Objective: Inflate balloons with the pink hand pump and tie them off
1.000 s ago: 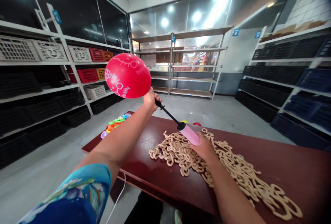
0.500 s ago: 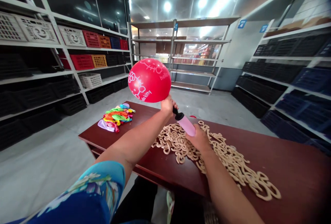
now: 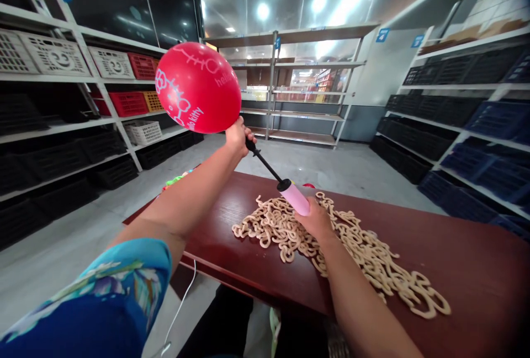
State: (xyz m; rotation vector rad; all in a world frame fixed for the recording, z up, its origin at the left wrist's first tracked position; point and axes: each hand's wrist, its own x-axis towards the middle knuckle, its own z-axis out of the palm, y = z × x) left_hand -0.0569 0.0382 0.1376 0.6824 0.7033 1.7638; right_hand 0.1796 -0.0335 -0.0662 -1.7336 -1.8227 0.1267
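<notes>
A red balloon (image 3: pixel 197 87) with white cat print and lettering is inflated on the nozzle end of a hand pump (image 3: pixel 297 198). My left hand (image 3: pixel 239 138) is closed around the balloon's neck and the pump's black nozzle end, which it hides in part. The pump's thin black rod shows between that end and the pink barrel. Around the barrel's lower part my right hand (image 3: pixel 318 220) is wrapped, above a pile of beige curled pieces (image 3: pixel 285 228) on the brown table (image 3: pixel 414 236).
Several deflated balloons (image 3: pixel 176 180) lie at the table's left, mostly behind my left arm. A small red object (image 3: pixel 308 185) shows past the table's far edge. Shelves with crates (image 3: pixel 143 132) stand left and right; a metal rack (image 3: pixel 306 137) stands ahead.
My left hand has moved up and left with the balloon, drawing the pump's rod out of the barrel. The balloon looks larger. My right hand has stayed nearly in place.
</notes>
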